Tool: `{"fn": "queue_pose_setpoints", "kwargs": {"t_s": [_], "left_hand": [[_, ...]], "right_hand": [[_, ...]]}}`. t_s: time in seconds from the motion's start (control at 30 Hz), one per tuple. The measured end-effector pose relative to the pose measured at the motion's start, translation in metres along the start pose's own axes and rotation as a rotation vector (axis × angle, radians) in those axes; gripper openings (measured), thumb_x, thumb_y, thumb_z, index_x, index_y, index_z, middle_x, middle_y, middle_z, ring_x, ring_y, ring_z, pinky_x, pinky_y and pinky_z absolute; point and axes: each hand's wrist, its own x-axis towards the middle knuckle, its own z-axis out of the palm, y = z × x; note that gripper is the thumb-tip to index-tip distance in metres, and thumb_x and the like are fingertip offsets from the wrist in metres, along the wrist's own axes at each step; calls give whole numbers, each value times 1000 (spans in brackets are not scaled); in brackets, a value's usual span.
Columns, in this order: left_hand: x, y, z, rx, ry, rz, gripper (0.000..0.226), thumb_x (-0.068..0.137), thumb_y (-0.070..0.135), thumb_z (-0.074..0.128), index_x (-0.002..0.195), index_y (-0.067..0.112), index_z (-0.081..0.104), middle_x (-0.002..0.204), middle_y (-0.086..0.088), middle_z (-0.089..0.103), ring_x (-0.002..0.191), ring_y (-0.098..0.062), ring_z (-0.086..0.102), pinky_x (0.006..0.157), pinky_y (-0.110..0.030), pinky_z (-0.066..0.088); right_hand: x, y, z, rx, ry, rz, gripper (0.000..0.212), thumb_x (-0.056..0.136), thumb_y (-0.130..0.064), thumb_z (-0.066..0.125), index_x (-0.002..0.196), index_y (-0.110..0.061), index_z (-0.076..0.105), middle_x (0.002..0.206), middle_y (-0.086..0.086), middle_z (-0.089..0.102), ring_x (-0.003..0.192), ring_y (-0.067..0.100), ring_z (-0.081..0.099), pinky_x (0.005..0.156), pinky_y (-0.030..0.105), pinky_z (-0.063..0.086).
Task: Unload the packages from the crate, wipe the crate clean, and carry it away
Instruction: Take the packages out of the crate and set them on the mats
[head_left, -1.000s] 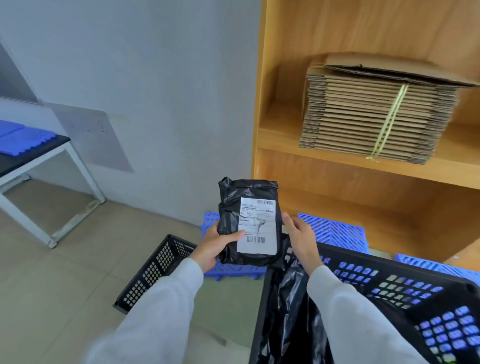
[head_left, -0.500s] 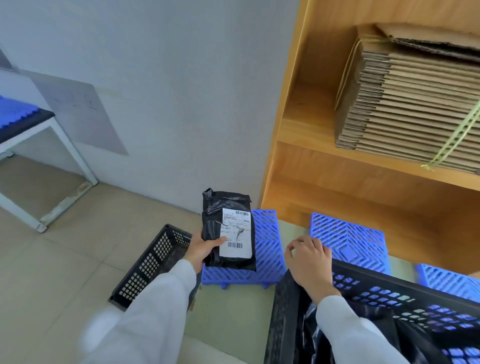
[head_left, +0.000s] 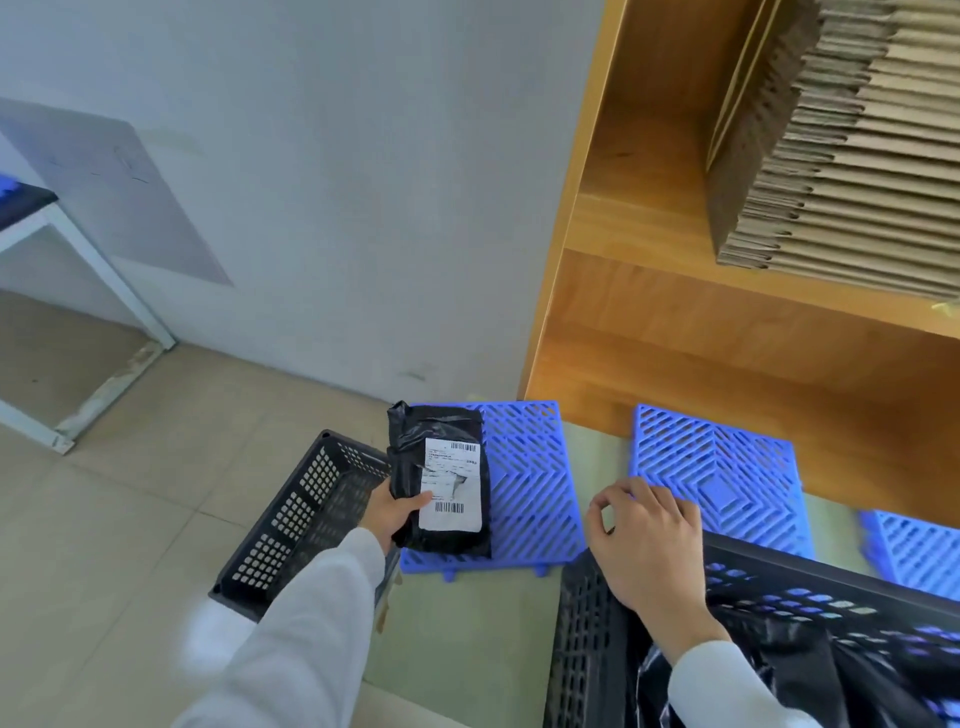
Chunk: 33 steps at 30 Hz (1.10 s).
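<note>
The left hand holds a black package upright over a blue mat. The right hand hangs over the black crate, fingers loosely bent, holding nothing.

A parcel stockroom or packing area, by the look of it: on the right, a wooden shelf unit carries a tied bundle of flattened cardboard boxes. Blue plastic grid pallets lie on the tiled floor at its foot, black perforated crates stand near, and there's a black poly mailer with a barcoded shipping label. Far left, a white-legged bench against a plain grey wall.
</note>
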Motion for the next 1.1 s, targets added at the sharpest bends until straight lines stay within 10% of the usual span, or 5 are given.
{"fn": "queue_pose_setpoints", "kwargs": {"t_s": [0.47,0.67,0.87,0.97,1.1], "left_hand": [[-8,-4,8,449,290,23,62,82,6,72,139,11,48,130,-13,61,119,-36,57,97,-45,53],[-78,24,29,601,236,327,53,89,4,64,139,15,54,138,-12,53,133,-29,46,110,-37,39],[-160,57,80,487,109,553,38,93,-3,55,123,18,66,126,1,65,120,-11,59,82,-8,50],[-200,65,107,457,90,656,32,95,-1,54,118,17,67,112,4,72,99,10,62,87,-23,53],[-242,58,142,423,62,759,28,96,-1,54,110,18,70,102,7,75,99,1,67,86,-20,47]], "right_hand": [[1,1,0,24,11,-8,24,94,-37,54,93,-27,76,102,-7,70,91,23,64,86,42,44],[0,4,-13,63,-114,-77,26,97,-47,49,100,-35,72,110,-12,67,99,19,64,95,43,37],[10,32,-57,734,-551,-160,20,99,-51,54,106,-41,69,113,-25,67,109,1,60,103,34,38],[6,58,-80,940,-501,-141,19,100,-40,58,108,-30,72,114,-18,69,110,2,62,100,31,48],[-10,98,-95,1009,-325,-65,16,101,-32,58,102,-31,73,106,-17,72,96,24,69,88,43,55]]}}
